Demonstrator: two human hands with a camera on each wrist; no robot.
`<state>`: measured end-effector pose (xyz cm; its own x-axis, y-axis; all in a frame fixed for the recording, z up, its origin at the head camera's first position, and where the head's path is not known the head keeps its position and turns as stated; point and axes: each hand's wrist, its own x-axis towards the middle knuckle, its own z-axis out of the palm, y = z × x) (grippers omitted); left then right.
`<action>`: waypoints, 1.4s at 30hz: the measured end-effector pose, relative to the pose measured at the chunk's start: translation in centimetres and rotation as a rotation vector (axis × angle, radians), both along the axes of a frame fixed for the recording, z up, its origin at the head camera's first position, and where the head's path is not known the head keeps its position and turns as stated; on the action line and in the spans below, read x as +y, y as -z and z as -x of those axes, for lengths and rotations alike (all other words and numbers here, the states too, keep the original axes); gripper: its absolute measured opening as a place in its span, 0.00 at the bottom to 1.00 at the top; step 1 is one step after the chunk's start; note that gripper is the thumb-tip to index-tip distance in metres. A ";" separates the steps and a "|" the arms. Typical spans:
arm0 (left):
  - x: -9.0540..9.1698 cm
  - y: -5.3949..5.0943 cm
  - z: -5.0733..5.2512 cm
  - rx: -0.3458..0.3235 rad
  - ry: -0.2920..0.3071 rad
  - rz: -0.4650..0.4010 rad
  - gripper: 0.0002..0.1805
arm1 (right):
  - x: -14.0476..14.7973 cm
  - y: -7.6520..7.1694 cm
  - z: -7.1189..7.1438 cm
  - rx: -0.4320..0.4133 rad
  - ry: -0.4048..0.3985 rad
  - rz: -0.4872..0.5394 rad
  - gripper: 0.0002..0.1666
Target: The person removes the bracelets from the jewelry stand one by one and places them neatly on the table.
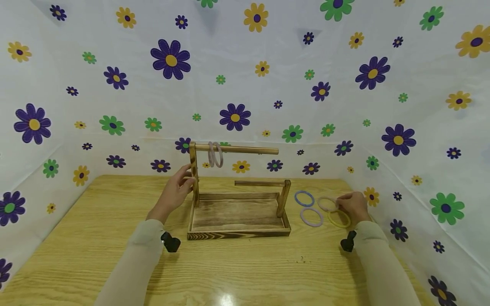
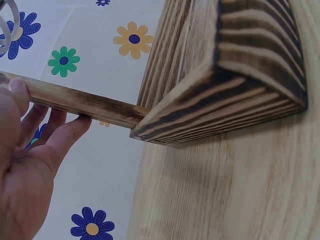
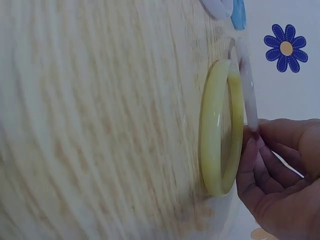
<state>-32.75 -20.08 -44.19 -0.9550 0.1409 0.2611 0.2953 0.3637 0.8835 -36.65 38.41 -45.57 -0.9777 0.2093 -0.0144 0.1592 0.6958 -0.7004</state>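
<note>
My left hand (image 1: 175, 191) holds the tall post (image 2: 90, 102) of a wooden bangle stand, thumb on one side and fingers on the other. Two pale bangles (image 1: 211, 155) hang on the stand's upper rod (image 1: 249, 149), close to that post. At the right, my right hand (image 1: 354, 206) pinches the edge of a whitish-pink bangle (image 3: 248, 85) between thumb and fingers. Just beside it is a yellow bangle (image 3: 212, 135). A blue bangle (image 1: 295, 198) and a lilac bangle (image 1: 301, 217) lie on the table between the stand and this hand.
The stand's shallow tray base (image 1: 237, 234) rests on the wood-grain table (image 1: 229, 267). A shorter post (image 1: 283, 199) at its right carries a lower rod (image 1: 258, 183) pointing left. Flower-printed white sheeting (image 1: 214, 97) encloses the back and sides.
</note>
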 end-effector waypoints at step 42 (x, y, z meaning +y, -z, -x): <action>-0.1 0.3 0.1 0.020 0.002 0.018 0.32 | -2.4 -3.1 -0.4 0.133 -0.183 0.264 0.34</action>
